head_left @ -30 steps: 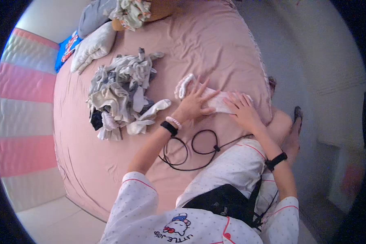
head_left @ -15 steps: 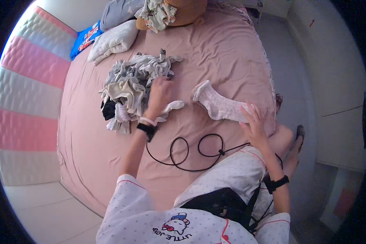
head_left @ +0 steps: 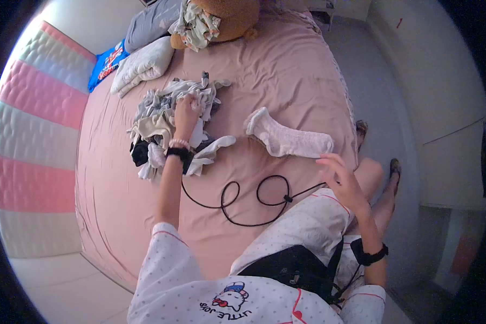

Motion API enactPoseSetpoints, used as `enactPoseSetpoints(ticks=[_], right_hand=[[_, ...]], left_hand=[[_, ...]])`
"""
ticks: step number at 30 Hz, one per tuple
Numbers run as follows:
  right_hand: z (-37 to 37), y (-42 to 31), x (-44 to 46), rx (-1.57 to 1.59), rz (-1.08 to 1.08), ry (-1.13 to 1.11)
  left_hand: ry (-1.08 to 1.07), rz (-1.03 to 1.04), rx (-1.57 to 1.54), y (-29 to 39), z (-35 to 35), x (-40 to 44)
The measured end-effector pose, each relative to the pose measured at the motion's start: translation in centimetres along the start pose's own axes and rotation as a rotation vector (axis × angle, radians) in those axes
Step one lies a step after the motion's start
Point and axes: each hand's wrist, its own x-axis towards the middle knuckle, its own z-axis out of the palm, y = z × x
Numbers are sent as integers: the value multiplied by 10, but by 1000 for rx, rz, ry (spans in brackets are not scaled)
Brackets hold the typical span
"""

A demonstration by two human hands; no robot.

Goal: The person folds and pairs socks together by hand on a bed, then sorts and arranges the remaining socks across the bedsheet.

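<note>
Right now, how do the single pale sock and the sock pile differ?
The single pale sock lies extended by itself; the sock pile is a jumbled heap. The sock is uniformly pale, while the pile mixes white, grey, beige and black. Both rest on the pink bedsheet.

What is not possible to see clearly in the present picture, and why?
Head view:
Left hand: fingertips hidden among the sock pile; grip unclear.
Sock pile: lower pieces covered by upper ones.
Black cable: continuation hidden at the left wristband.
Brown plush object: cut off by top edge.

Bedroom: pink-sheeted bed (head_left: 119, 216), padded striped headboard (head_left: 38, 135), grey pillow (head_left: 150, 26).
</note>
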Motion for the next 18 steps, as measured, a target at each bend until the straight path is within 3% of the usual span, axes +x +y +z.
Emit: enactPoseSetpoints(ticks=[2, 5, 7, 10, 12, 15, 18], right_hand=[[-1, -1, 2, 17, 5, 6], [-4, -6, -5, 52, -28, 5], [-11, -13, -18, 122, 40, -23], [-24, -5, -38, 115, 92, 48], [-26, 3, -44, 141, 147, 83], [-26, -5, -38, 181, 178, 76], [-21, -20, -24, 177, 123, 7]], left_hand=[[33, 102, 106, -11, 16, 6], [-1, 28, 36, -29, 29, 15], [75, -147, -144, -41, 25, 27], [90, -152, -290, -58, -7, 28], [49, -319, -703, -16, -65, 19], [79, -246, -852, -23, -88, 22], [103, -266, -733, -15, -108, 24]])
